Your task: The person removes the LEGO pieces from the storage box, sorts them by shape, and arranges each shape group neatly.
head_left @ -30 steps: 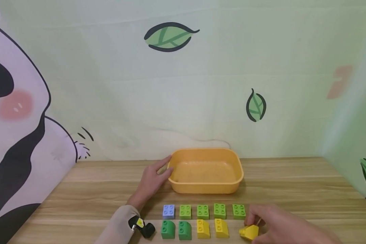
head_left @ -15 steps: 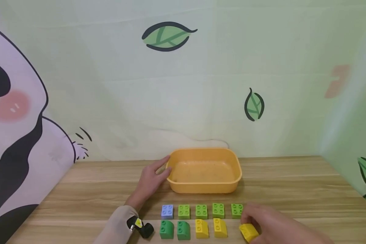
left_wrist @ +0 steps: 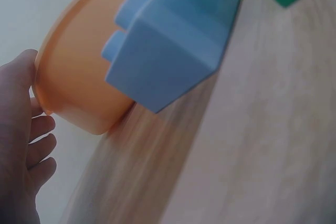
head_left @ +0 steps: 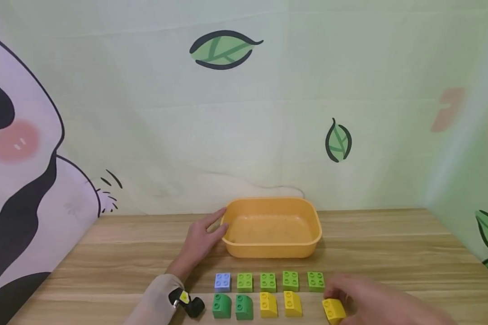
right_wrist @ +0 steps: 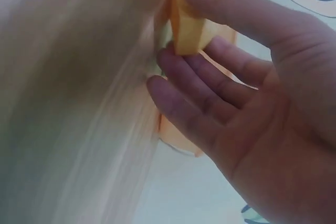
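At the orange plastic tub [head_left: 270,251], my left hand [head_left: 199,239] holds the left rim, with the thumb over the edge. The left wrist view shows the loosely bent fingers [left_wrist: 42,150] beside the tub's outer wall. My right hand [head_left: 366,298] pinches a yellow sloped building brick [head_left: 334,311] between thumb and fingers, low over the table's front right. Its studs face up and forward; the fingers hide part of it. In the right wrist view the thumb lies across this yellow brick [right_wrist: 189,30], and the other fingers spread below.
Two rows of bricks lie before the tub. At the back are a blue brick [head_left: 222,282] and several light green bricks [head_left: 268,282]. Nearer are two dark green curved bricks [head_left: 221,306] and two yellow sloped bricks [head_left: 293,304]. A printed cloth backdrop stands behind the wooden table [head_left: 374,243].
The right hand has turned the yellow brick, whose studs pointed left and now face up. The left hand and the tub have stayed in place.
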Motion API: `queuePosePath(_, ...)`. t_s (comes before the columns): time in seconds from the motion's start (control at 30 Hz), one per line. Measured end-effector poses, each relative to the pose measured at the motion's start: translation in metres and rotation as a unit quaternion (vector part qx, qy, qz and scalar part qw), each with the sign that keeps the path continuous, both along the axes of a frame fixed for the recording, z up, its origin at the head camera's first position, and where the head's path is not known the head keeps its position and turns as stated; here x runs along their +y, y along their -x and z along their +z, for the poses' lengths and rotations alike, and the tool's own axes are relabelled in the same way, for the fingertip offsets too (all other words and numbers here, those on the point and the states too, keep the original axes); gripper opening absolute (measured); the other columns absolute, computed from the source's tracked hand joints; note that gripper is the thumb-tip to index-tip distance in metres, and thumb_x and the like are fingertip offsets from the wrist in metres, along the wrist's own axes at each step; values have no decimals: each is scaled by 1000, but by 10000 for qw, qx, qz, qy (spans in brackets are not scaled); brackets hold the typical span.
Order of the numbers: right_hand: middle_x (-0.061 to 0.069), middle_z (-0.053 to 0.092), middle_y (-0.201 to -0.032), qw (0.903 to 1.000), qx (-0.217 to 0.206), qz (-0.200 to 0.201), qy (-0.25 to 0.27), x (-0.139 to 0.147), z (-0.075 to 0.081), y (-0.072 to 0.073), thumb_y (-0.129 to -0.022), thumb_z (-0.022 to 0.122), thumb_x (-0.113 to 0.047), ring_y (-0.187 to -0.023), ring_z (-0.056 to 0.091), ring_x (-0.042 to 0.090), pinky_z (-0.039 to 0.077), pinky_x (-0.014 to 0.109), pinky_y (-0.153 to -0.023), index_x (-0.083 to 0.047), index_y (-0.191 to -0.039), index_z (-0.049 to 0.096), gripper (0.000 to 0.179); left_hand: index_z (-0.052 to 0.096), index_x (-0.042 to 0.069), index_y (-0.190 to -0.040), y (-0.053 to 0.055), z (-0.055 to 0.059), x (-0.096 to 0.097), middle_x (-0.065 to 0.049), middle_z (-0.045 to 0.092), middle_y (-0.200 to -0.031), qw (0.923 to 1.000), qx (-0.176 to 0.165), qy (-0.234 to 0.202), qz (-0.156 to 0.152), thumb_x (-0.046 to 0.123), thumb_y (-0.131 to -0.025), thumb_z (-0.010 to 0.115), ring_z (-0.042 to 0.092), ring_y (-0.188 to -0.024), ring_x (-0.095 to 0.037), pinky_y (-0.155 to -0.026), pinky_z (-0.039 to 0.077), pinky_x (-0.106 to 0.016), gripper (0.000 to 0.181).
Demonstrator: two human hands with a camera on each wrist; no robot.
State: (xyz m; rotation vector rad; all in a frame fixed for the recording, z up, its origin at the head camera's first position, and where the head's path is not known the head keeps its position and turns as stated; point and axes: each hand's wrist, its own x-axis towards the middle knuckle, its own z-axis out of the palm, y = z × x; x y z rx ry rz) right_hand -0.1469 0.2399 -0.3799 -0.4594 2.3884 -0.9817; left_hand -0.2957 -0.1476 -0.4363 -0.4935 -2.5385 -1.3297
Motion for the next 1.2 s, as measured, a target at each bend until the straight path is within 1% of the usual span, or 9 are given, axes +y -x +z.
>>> queuePosePath(0.13,-5,67,-104,9998,146,3,-157,0,0,1,-87,89,-22,-91,60,23,58,41,-77,-23,-114,70,33,59,11,-152,0,1,1,-5,56,-155,10000,-12,3,-3,27,-105,68,49,-146,-31,-120,39,-53,51)
queuePosePath(0.2,-7,66,-103,9991,343,56,-228,-2,-2,3,-88,88,-23,-90,60,21,57,39,-76,-25,-114,71,31,59,11,-152,-1,1,1,-5,56,-155,10000,-16,-12,-7,27,-105,68,49,-146,-31,-120,38,-53,51)
queuePosePath(0.3,-9,65,-100,9975,620,118,-326,-4,-6,7,-89,87,-25,-88,59,19,56,36,-75,-25,-114,72,30,59,11,-152,-1,2,2,-5,56,-155,10000,-7,-29,-2,26,-105,68,49,-146,-31,-120,38,-53,51)
queuePosePath(0.43,-9,64,-99,9959,793,93,-428,-8,-9,10,-88,88,-24,-88,58,18,55,36,-75,-25,-113,72,30,59,11,-152,-1,3,2,-6,56,-155,10000,-2,-33,-6,27,-105,68,49,-146,-31,-120,38,-53,51)
queuePosePath(0.73,-8,65,-99,9969,666,-135,-396,-16,-9,9,-88,89,-27,-87,58,20,54,39,-76,-22,-112,71,31,60,10,-152,-2,3,2,-7,56,-155,10000,1,-40,35,26,-104,69,49,-146,-32,-120,38,-53,51)
queuePosePath(0.93,-3,67,-102,9975,262,-638,-166,-13,-1,4,-83,91,-34,-88,60,22,57,40,-76,-18,-116,70,42,59,9,-152,-1,3,4,-7,56,-155,10000,0,0,-12,27,-105,69,49,-146,-32,-121,37,-53,52)
queuePosePath(1.0,-2,67,-101,9967,285,-752,-115,-10,4,5,-82,91,-39,-87,60,22,57,39,-75,-17,-117,70,47,59,8,-152,-1,3,5,-7,55,-155,10000,4,12,-24,28,-105,69,49,-146,-32,-121,37,-53,52)
queuePosePath(1.07,-2,67,-100,9963,476,-715,-79,-6,8,6,-83,90,-43,-87,60,22,57,36,-73,-15,-118,70,50,58,8,-152,-1,2,5,-8,55,-155,10000,14,31,-22,29,-105,69,49,-146,-32,-121,37,-53,53)
queuePosePath(1.2,-4,67,-98,9904,1302,-440,-168,3,13,10,-89,85,-43,-86,60,18,55,28,-70,-14,-117,71,43,58,9,-153,-3,-1,4,-8,54,-156,10000,11,23,5,34,-105,68,49,-146,-33,-121,37,-54,55)
